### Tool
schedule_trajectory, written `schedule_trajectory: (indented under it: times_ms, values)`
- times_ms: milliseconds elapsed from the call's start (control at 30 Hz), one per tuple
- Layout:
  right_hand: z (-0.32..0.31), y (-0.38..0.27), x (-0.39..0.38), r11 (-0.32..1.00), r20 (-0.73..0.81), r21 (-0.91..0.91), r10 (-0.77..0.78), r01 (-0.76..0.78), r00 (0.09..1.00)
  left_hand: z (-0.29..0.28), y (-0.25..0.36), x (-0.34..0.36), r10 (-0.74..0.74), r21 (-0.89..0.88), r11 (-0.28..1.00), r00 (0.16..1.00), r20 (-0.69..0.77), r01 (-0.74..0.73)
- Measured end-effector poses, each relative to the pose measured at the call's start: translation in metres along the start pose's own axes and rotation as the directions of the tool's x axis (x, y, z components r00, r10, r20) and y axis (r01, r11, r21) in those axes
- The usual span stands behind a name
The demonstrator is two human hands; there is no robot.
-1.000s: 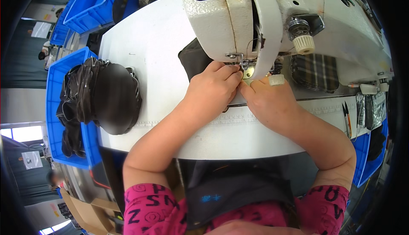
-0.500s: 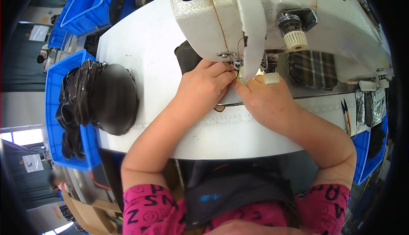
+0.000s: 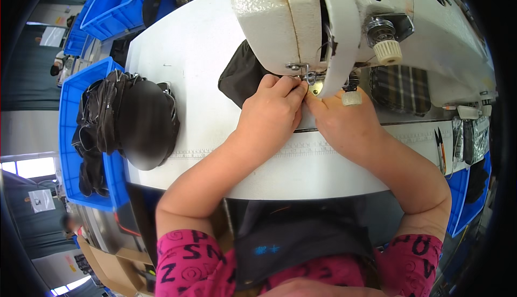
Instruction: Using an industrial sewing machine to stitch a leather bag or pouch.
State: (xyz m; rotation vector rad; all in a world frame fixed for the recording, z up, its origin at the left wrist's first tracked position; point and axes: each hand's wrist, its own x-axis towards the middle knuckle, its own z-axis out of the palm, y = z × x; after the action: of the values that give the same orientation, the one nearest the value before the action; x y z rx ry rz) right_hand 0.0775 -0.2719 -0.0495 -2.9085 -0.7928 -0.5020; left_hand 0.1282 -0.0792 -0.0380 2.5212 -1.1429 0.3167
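The white sewing machine [image 3: 264,25] stands over the work, its needle area lit just beyond my fingertips. My left hand [image 3: 271,106] is closed with bent fingers on the edge of a dark fabric piece [image 3: 239,76] beside the presser foot. The rest of that piece spreads to the left of the machine head. Close by, my right hand [image 3: 347,119] reaches in from the other side, thumb and index finger almost touching the left fingertips. Its other fingers are hidden behind the machine's white guard and tension knob, so its grip is unclear.
At left, a blue bin [image 3: 116,181] holds several dark zippered pouches [image 3: 145,124]. A plaid fabric piece [image 3: 401,89] lies under the machine arm. Tweezers [image 3: 440,149] rest at the right of the white table [image 3: 188,92], near another blue bin [image 3: 458,197].
The view has shifted slightly, placing the machine further right. More of the dark fabric shows left of my left hand. A small dark loop below my fingers is no longer visible.
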Motion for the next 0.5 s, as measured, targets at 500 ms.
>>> schedule_trajectory:
  times_ms: [500]
  values:
    - [0.003, -0.012, 0.003, 0.991, 0.101, 0.113, -0.086, 0.075, 0.991, -0.023, -0.025, 0.014, -0.295, -0.585, 0.669, 0.886, 0.358, 0.459]
